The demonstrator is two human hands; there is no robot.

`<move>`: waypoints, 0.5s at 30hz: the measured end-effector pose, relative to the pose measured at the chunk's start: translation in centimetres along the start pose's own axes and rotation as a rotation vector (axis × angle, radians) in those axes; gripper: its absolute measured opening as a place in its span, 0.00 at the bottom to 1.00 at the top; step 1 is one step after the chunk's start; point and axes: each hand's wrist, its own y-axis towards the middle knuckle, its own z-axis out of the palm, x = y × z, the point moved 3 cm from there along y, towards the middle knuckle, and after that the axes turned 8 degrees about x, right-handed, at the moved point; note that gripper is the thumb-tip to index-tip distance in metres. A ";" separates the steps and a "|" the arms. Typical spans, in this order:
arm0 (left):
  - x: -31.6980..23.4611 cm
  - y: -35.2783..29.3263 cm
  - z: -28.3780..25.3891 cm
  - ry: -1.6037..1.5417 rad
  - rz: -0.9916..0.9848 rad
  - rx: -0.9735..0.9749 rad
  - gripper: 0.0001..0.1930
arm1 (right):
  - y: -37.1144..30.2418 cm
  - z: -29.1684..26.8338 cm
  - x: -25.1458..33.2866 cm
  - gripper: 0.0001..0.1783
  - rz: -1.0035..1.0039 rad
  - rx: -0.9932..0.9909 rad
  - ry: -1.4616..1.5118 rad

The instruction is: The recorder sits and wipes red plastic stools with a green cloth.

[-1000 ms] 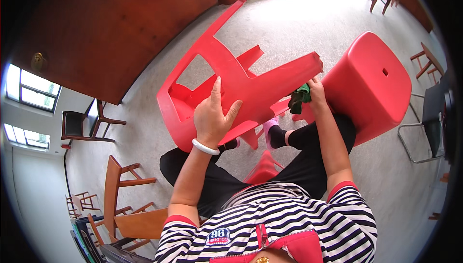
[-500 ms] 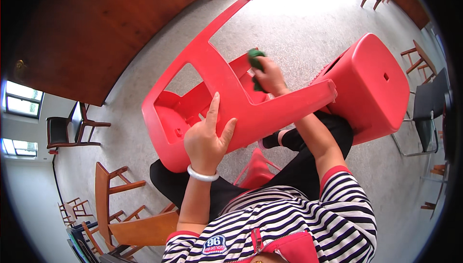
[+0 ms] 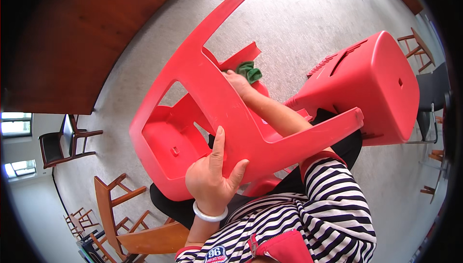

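A red plastic stool (image 3: pixel 193 75) lies tipped on its side across my lap, its legs pointing away and to the right. My left hand (image 3: pixel 214 178), with a pale bangle at the wrist, grips its near side. The index finger and thumb stretch over the panel; the other fingers are curled and partly hidden. My right arm reaches between the legs, and my right hand (image 3: pixel 237 83) holds a bunched green cloth (image 3: pixel 249 72) against the inner side of a far leg. Part of that hand is hidden behind the stool.
A second red plastic stool (image 3: pixel 357 89) stands at the right beside my knee. Wooden chairs (image 3: pixel 108 205) lie at the lower left, and a dark-seated chair (image 3: pixel 54 142) stands beyond. A grey chair (image 3: pixel 431 94) is at the far right. A brown wooden panel (image 3: pixel 72 46) fills the upper left.
My right hand has moved left and deeper between the stool's legs with the green cloth. The stool has shifted slightly nearer, and my left hand keeps its place on it.
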 end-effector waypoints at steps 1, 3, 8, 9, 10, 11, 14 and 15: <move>1.2 -1.1 -0.7 0.041 -0.057 0.004 0.37 | 1.8 -1.4 3.5 0.11 -0.012 0.075 -0.194; 1.1 -1.0 -0.8 0.028 -0.048 0.004 0.37 | 1.0 -4.4 2.1 0.09 0.101 0.065 -0.216; 0.4 -0.4 -0.4 0.017 -0.012 0.045 0.38 | -2.1 -10.3 -6.1 0.12 0.347 -0.076 -0.217; 0.4 -0.3 -0.5 0.002 -0.006 0.036 0.38 | -2.5 -11.2 -7.6 0.11 0.442 -0.066 -0.188; 0.6 -0.5 -0.5 -0.004 -0.009 0.026 0.38 | -2.5 -11.9 -8.2 0.12 0.557 -0.066 -0.134; 0.8 -0.5 -0.6 0.006 -0.018 0.025 0.38 | -2.5 -12.5 -8.6 0.14 0.670 -0.064 -0.079; 0.4 0.0 -0.3 0.026 -0.006 0.035 0.37 | -5.1 -14.3 -13.5 0.19 1.145 -0.087 0.006; 0.6 -0.1 -0.2 0.007 -0.015 0.004 0.37 | -5.6 -14.2 -13.9 0.19 1.143 -0.095 0.012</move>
